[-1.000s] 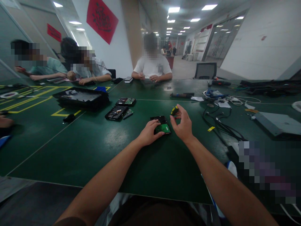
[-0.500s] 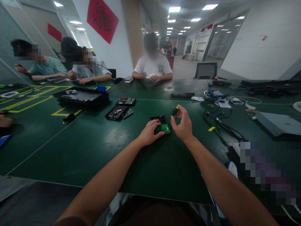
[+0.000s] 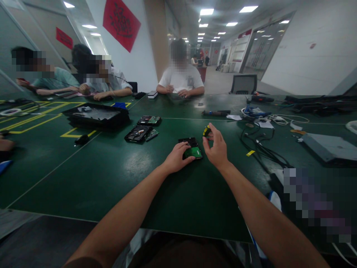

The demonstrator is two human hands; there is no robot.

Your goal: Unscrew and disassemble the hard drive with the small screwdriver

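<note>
A black hard drive with a green circuit board point(image 3: 194, 152) lies on the green table in front of me. My left hand point(image 3: 178, 155) grips its left side, the fingers over the top and the thumb along the near edge. Just right of the drive, my right hand point(image 3: 216, 145) is raised with thumb and fingers closed around a screwdriver point(image 3: 206, 131) with a yellow and black handle. Its shaft is too thin to make out, so I cannot tell whether the tip touches the drive.
Opened drives point(image 3: 136, 133) and a loose circuit board point(image 3: 152, 134) lie to the left, before a black tray point(image 3: 96, 114). Black cables point(image 3: 262, 147) and a grey metal box point(image 3: 330, 146) are at right. Across the table sits a person point(image 3: 181, 80); more people sit at left.
The screwdriver handle has turned in my right fingers and shows more yellow. My left hand and the hard drive have stayed in place.
</note>
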